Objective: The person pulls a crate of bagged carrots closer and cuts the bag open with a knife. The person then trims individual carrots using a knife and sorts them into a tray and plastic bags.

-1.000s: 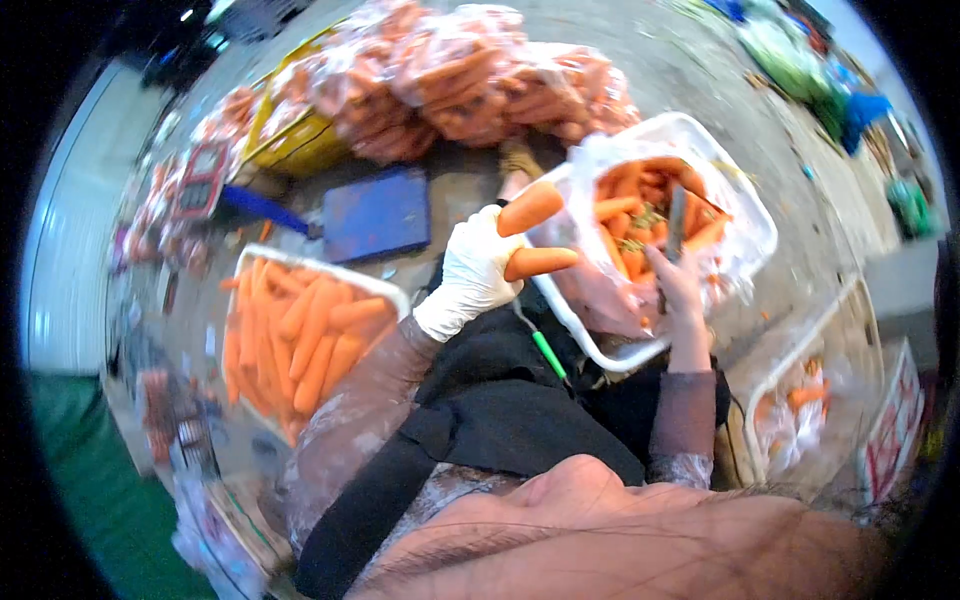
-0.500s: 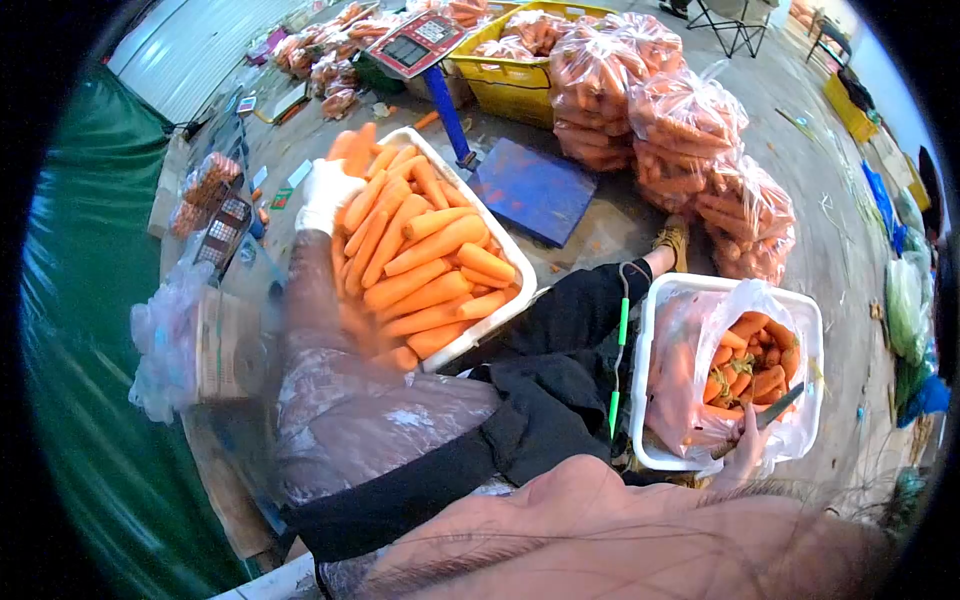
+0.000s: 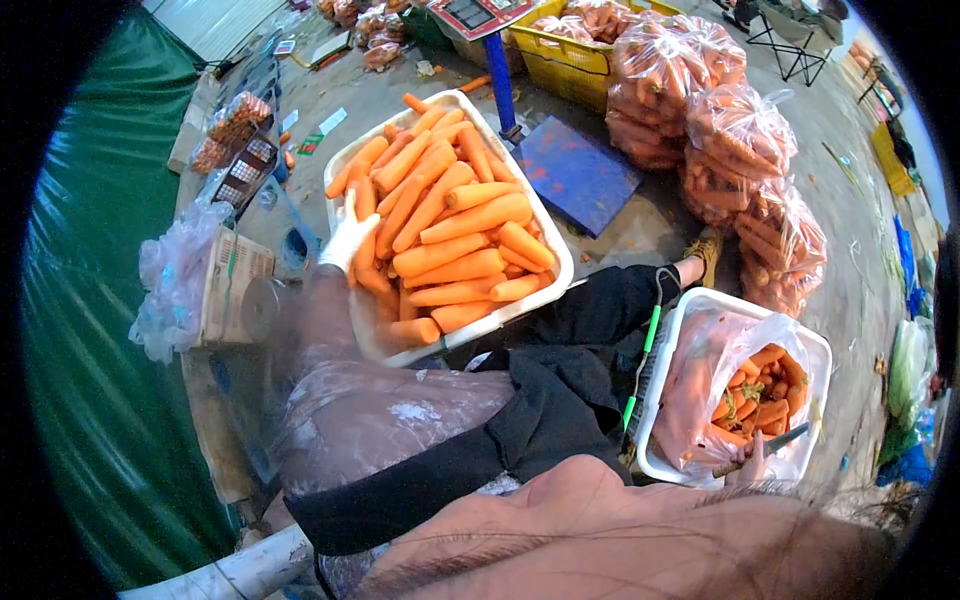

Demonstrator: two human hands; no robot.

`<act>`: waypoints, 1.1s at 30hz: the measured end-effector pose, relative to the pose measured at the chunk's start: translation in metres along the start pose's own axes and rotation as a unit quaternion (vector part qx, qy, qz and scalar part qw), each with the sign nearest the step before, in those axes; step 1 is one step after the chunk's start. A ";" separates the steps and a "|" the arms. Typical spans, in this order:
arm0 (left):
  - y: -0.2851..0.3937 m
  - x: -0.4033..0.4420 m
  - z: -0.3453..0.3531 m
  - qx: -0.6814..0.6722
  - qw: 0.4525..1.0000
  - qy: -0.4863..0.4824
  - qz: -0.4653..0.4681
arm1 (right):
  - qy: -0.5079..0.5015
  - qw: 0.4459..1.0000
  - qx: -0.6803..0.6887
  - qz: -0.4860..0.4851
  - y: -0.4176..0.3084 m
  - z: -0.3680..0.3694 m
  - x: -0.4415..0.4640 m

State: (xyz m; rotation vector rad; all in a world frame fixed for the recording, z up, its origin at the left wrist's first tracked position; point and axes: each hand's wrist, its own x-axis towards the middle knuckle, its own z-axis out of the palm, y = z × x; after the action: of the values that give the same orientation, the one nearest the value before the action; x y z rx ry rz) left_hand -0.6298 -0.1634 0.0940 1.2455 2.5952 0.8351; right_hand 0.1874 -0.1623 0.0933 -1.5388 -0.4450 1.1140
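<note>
While the gloved left hand point(image 3: 349, 240) lies against the left edge of the heap, centre-left of the frame, carrots point(image 3: 480, 218) fill the white tub point(image 3: 563, 262) to the rim. Fingers parted among the nearest carrots; cannot tell whether it grips one. Carrots there: bright, even orange, smooth-skinned, thick and tapering, many with bluntly rounded ends, stacked at mixed angles, one tip poking past the far rim. Right hand point(image 3: 756, 464), bare, lower right, closed round a knife point(image 3: 788, 439), blade slanting up and to the right across the near side of an open plastic bag point(image 3: 690, 375). Bag slumped inside a white crate point(image 3: 822, 365); bagged carrots point(image 3: 768, 388) look darker and duller than those in the tub, packed close, with wilted greenish tops point(image 3: 735, 405) among them. Upper middle: blue scale platform point(image 3: 578, 175), orange smears on its surface. Upper right of it, filled carrot bags point(image 3: 755, 190), clear film, leaning in a row; yellow bin point(image 3: 565, 65) at the top edge with more. Left margin: green tarp point(image 3: 110, 300), cardboard box point(image 3: 235, 285) nearby, crumpled plastic against its left side.
</note>
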 end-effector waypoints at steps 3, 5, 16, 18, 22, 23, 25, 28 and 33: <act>0.002 -0.005 0.011 0.045 0.997 -0.040 -0.051 | 0.012 1.000 0.014 0.002 0.004 0.001 0.000; -0.003 -0.004 0.007 -0.043 0.995 -0.069 -0.062 | 0.006 1.000 0.028 0.008 0.029 -0.023 0.032; 0.334 -0.005 0.048 -0.079 0.889 -0.111 0.437 | -0.002 0.984 0.136 -0.112 -0.029 -0.004 -0.048; 0.433 -0.083 0.083 -0.128 0.779 -0.250 0.560 | 0.010 0.982 0.143 -0.123 -0.041 -0.005 -0.055; 0.545 -0.226 0.206 -0.171 0.549 -0.661 0.481 | 0.026 0.977 0.155 -0.141 -0.040 -0.015 -0.059; 0.556 -0.258 0.242 -0.185 0.533 -0.664 0.490 | 0.044 0.977 0.156 -0.141 -0.041 -0.017 -0.061; 0.590 -0.316 0.311 0.104 0.618 -0.475 0.618 | 0.067 0.971 0.181 -0.144 -0.036 -0.029 -0.056; 0.574 -0.321 0.391 -0.058 0.719 -0.423 0.549 | 0.069 0.974 0.153 -0.150 -0.041 -0.029 -0.062; 0.570 -0.310 0.388 0.032 0.735 -0.336 0.589 | 0.071 0.973 0.177 -0.133 -0.043 -0.037 -0.071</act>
State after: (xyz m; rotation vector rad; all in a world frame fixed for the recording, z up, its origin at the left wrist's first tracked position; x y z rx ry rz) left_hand 0.0935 0.0520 0.0446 2.5868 1.0677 0.2276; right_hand 0.1961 -0.2247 0.1583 -1.1962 -0.3233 0.8162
